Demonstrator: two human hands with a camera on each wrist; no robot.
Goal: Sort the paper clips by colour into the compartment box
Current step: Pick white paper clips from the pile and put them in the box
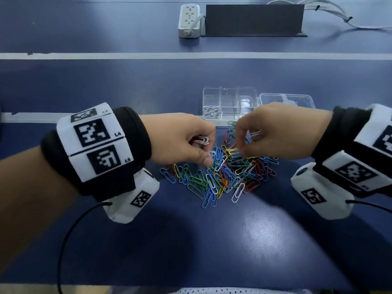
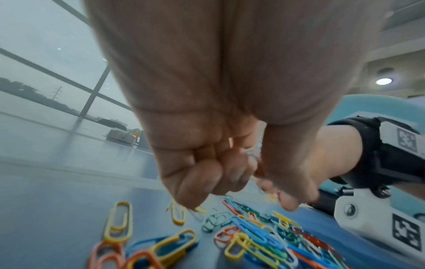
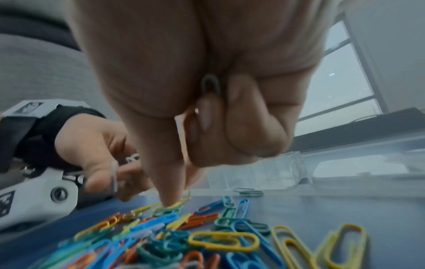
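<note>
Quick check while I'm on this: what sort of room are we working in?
Probably an office or lab workspace, not a home. A blue tabletop carries a white power strip with bundled cables, the left wrist view shows large windows, and a recessed ceiling light is overhead.

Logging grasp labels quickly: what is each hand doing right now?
Left hand: holds white paper clips in curled fingers.
Right hand: also holds white clips, fingertips at the pile.

Each forearm wears a black fabric wrist band (image 1: 140, 132) carrying white blocks (image 1: 93, 141) printed with black square markers, 2 of them labelled L4 and L5. Under each wrist hangs a white camera housing (image 1: 135, 198), also marker-tagged, fixed with silver screws (image 2: 349, 209). A thin black cable (image 1: 70, 234) trails from each housing.
</note>
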